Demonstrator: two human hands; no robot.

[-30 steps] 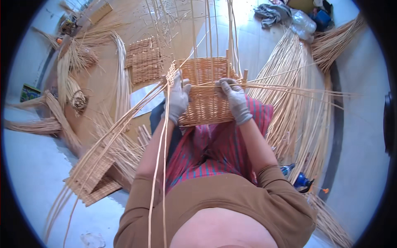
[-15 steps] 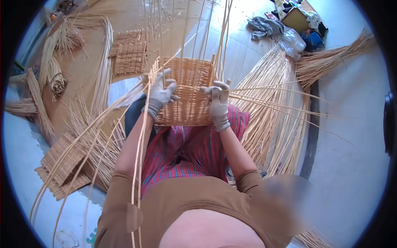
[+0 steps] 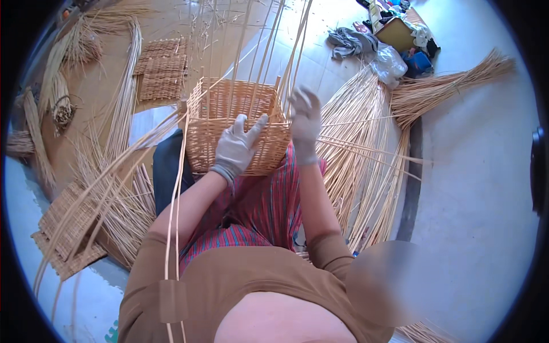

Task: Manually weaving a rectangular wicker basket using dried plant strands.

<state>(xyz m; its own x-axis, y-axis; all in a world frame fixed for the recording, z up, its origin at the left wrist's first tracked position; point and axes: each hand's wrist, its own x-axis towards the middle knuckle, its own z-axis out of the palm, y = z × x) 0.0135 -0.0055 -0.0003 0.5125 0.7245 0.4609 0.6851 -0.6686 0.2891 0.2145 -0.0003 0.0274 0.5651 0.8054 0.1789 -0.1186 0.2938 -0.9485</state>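
Observation:
A woven basket with long upright canes rests on my lap, over striped red cloth. My gloved left hand lies on the basket's front wall, its fingers spread near the rim. My gloved right hand is raised beside the basket's right edge, fingers apart and slightly curled, somewhat blurred. I see nothing held in it. Long pale strands trail from the basket's left corner down over my left forearm, and others stick out to the right.
Flat woven panels lie behind and at the lower left. Cane bundles cover much of the left floor; loose canes and a tied bundle lie right. A box of clutter and grey cloth sit back right.
My left hand has moved from the left corner onto the front wall. My right hand has let go at the rim and risen. The basket sits further left in the picture.

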